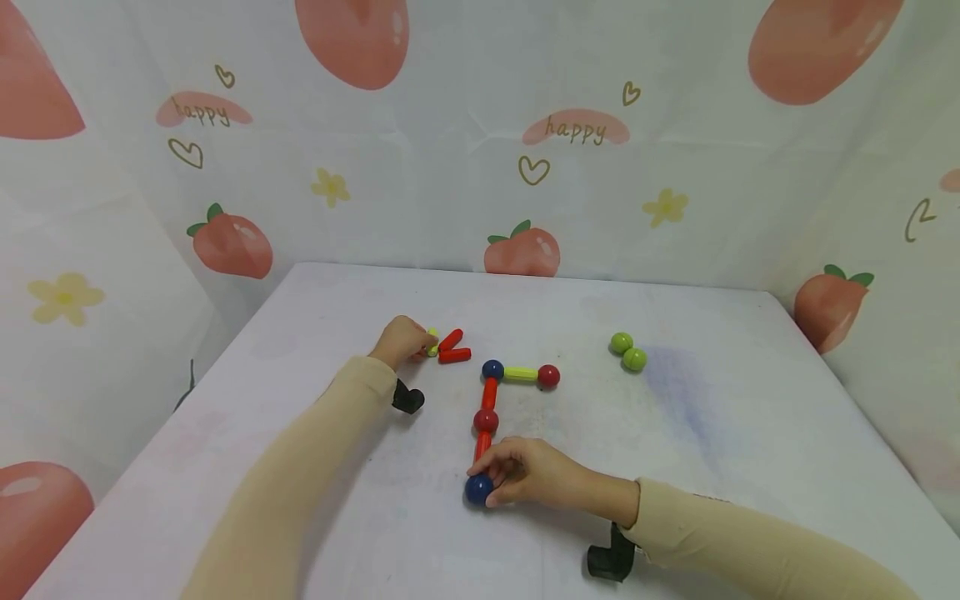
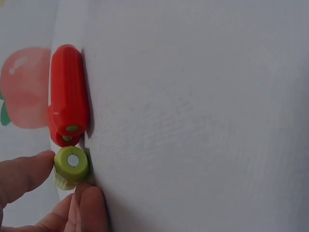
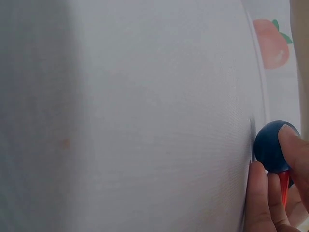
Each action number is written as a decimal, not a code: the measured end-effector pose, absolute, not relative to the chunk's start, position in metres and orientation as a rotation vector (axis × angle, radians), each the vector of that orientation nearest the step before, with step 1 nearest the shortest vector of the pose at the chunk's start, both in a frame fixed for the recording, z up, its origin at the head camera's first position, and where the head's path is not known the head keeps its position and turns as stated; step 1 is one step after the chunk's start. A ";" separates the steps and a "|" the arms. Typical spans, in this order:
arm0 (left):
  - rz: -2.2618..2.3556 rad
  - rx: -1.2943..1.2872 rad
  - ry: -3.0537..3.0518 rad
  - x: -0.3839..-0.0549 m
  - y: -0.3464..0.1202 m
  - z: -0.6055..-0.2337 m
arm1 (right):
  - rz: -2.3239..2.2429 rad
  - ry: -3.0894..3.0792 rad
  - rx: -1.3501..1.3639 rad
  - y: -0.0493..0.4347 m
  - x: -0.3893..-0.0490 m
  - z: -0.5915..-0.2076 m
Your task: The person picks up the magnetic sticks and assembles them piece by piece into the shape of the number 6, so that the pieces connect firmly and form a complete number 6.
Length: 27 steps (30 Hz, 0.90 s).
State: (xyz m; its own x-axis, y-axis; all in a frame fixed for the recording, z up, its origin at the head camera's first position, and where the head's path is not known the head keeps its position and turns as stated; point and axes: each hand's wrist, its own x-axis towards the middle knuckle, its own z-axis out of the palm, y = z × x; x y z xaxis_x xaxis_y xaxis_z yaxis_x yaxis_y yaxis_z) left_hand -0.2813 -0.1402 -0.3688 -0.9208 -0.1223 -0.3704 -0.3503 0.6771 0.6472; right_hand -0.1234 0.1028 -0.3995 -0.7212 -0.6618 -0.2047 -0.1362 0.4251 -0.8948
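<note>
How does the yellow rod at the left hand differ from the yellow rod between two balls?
The left hand pinches the held rod; no hand touches the joined rod. The held rod shows a bare end; the joined rod meets a blue ball and a red ball. Both are yellowish.

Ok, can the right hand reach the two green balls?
Probably yes: only bare table shows between the right hand and the green balls, though it may first need to release the blue ball it holds.

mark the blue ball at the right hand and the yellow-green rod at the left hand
Blue ball [image 1: 477,490]: head view, middle of its visible side.
Yellow-green rod [image 2: 72,166]: left wrist view, its end facing the camera.
</note>
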 end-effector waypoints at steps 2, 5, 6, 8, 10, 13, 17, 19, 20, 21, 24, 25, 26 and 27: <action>1.063 -0.378 2.601 -0.282 -0.139 -0.368 | -1.274 2.140 -0.668 0.103 -0.123 -0.399; 1.031 -0.386 2.598 -0.286 -0.139 -0.367 | -1.273 2.140 -0.665 0.103 -0.124 -0.399; 1.021 -0.388 2.597 -0.288 -0.139 -0.367 | -1.273 2.140 -0.665 0.103 -0.124 -0.399; 1.012 -0.399 2.588 -0.291 -0.140 -0.367 | -1.275 2.138 -0.670 0.103 -0.123 -0.399; 1.013 -0.405 2.582 -0.295 -0.142 -0.369 | -1.276 2.137 -0.672 0.103 -0.123 -0.399; 1.025 -0.423 2.566 -0.298 -0.144 -0.371 | -1.279 2.133 -0.672 0.103 -0.123 -0.398; 1.061 -0.440 2.551 -0.295 -0.145 -0.370 | -1.283 2.127 -0.659 0.103 -0.123 -0.398; 1.084 -0.419 2.550 -0.292 -0.145 -0.368 | -1.285 2.124 -0.654 0.103 -0.123 -0.397; 1.089 -0.405 2.556 -0.290 -0.146 -0.366 | -1.285 2.124 -0.653 0.103 -0.123 -0.397; 1.098 -0.389 2.558 -0.289 -0.146 -0.364 | -1.286 2.123 -0.652 0.104 -0.123 -0.397; 1.140 -0.350 2.549 -0.288 -0.147 -0.359 | -1.286 2.123 -0.653 0.104 -0.123 -0.397; 1.159 -0.340 2.542 -0.288 -0.146 -0.357 | -1.286 2.122 -0.653 0.103 -0.123 -0.397; 1.180 -0.332 2.533 -0.288 -0.145 -0.355 | -1.287 2.121 -0.653 0.103 -0.123 -0.397; 1.199 -0.322 2.522 -0.287 -0.143 -0.352 | -1.287 2.122 -0.654 0.103 -0.123 -0.398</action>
